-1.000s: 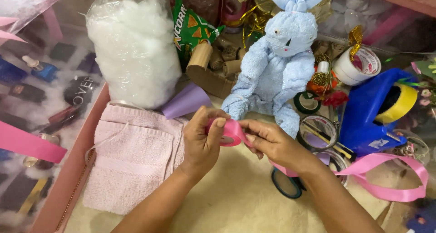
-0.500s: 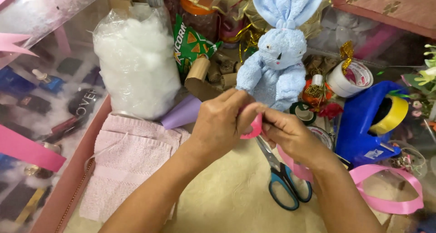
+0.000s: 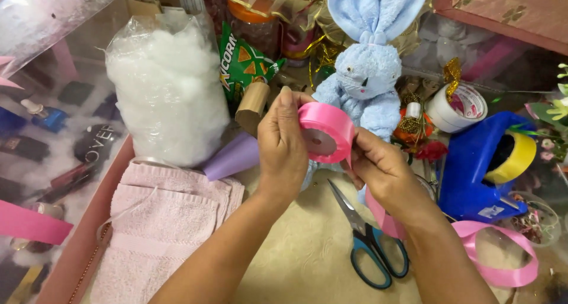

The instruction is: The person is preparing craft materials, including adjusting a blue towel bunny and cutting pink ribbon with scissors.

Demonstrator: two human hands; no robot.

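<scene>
Cluttered craft table (image 3: 296,262), cream cloth, head view only. I see pink satin ribbon roll (image 3: 326,132) held up mid-frame, core axis pointing toward camera. Left hand (image 3: 284,144) curled closed round roll's left side; right hand (image 3: 381,171) just right of it, fingers pinched on loose ribbon end. Blue-handled scissors (image 3: 370,245) lie below, nearer right hand. Blue plush rabbit (image 3: 370,73) behind.

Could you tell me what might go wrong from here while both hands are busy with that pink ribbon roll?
1. The pink ribbon roll is pinched between the left hand and right hand above a crowded table; if it slips, it may unspool among the clutter.
2. The loose ribbon tail lies looped by the blue tape dispenser and could snag there.
3. The open scissors lie right below the wrists, so a lowered hand might meet the blades.
</scene>
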